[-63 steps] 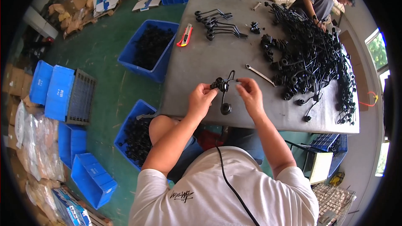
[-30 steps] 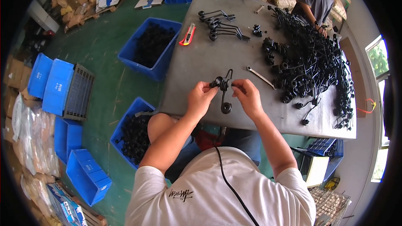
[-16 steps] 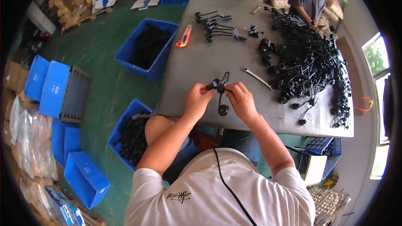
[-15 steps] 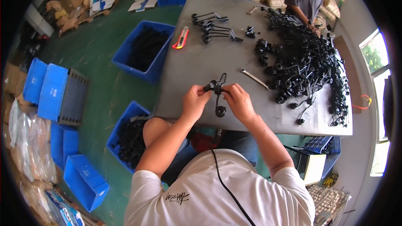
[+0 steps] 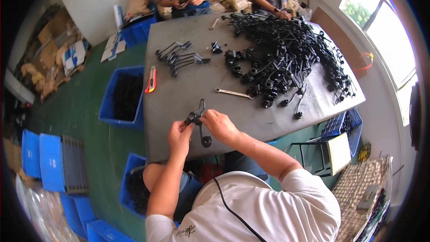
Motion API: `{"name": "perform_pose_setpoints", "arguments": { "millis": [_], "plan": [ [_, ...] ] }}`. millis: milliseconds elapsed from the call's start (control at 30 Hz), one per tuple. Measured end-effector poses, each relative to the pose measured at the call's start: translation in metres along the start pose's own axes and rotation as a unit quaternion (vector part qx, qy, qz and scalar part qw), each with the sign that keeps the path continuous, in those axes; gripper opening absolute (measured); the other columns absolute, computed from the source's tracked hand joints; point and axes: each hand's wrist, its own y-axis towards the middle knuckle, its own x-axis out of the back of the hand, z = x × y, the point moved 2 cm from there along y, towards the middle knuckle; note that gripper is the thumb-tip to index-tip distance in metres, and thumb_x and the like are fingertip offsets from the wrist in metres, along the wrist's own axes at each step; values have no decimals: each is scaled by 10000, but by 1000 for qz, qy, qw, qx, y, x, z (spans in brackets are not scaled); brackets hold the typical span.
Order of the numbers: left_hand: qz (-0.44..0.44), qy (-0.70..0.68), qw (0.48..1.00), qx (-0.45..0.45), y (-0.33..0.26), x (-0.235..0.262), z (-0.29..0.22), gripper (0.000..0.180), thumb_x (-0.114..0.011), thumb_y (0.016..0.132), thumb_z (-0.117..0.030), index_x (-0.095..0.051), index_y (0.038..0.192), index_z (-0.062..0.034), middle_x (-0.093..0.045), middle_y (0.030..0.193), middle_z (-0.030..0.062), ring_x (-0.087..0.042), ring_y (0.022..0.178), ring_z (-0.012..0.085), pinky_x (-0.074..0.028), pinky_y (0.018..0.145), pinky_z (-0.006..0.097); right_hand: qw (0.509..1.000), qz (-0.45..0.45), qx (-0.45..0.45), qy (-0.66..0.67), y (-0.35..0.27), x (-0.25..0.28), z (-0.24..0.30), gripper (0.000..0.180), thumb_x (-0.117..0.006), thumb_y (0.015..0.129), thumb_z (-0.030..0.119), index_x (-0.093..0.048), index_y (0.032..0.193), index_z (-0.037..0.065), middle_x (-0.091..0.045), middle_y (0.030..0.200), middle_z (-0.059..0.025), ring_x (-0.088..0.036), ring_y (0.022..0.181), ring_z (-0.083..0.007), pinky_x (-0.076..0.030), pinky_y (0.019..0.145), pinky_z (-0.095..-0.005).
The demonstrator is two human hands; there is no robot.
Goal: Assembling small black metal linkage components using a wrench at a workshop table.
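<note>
I have both hands on one black bent-rod part (image 5: 192, 118), above the near left corner of the grey desk (image 5: 179, 98). The grip of the left hand (image 5: 179, 138) is narrow, holding the part's dark body; the right hand (image 5: 219, 126) pinches it from the other side. The part's loop points away from me and its ringed end hangs nearest the person.

On the green floor to the left I can see a blue bin (image 5: 140, 93) against the desk, with a mass of dark pieces (image 5: 126, 96) in it. A nearer blue bin (image 5: 125, 188), partly hidden by the knee, holds black parts (image 5: 137, 190). Farther left, blue crates (image 5: 51, 163) stand beside a grey slatted crate (image 5: 74, 163); I can't make out their insides. Under the desk's right end, a blue lattice crate (image 5: 331, 127) contains dark pieces too small to tell.
</note>
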Motion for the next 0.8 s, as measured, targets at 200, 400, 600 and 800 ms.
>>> {"name": "perform_pose_setpoints", "arguments": {
  "millis": [200, 400, 600, 800],
  "plan": [
    [3, 21, 1000, -14, -6, -2, 3, 194, -718, 901, -103, -601, 1021, -7, -634, 805, -4, -491, 578, 24, -375, 484, 189, 999, -53, -1, 3, -8, -11, -1, 206, -593, 959, 196, -507, 890, 22, -589, 814, -196, -597, 749, -419, -477, 652, -507],
    [-6, 10, 1000, -6, -8, 0, 2, 193, -719, 903, -101, -600, 1019, -3, -640, 818, 1, -493, 586, 27, -383, 485, 192, 998, -61, 25, 11, -15, -7, -2, 207, -634, 932, 176, -510, 960, 14, -595, 859, -194, -609, 807, -428, -499, 701, -481],
    [4, 16, 1000, -25, -5, -3, -1, 213, -728, 903, -111, -591, 1030, -9, -636, 817, 0, -485, 578, 29, -383, 481, 193, 976, 17, -121, 180, -8, 6, 1, 169, -655, 917, 113, -539, 1000, 22, -575, 910, -172, -615, 831, -376, -515, 728, -435],
    [20, 11, 1000, -16, 1, -2, 6, 226, -735, 895, -123, -584, 1023, -14, -622, 804, -1, -486, 561, 34, -379, 467, 196, 995, 27, 2, 97, -11, 10, -4, 180, -647, 894, 93, -548, 1027, 24, -580, 979, -177, -613, 884, -415, -519, 768, -462]
  ]
}}
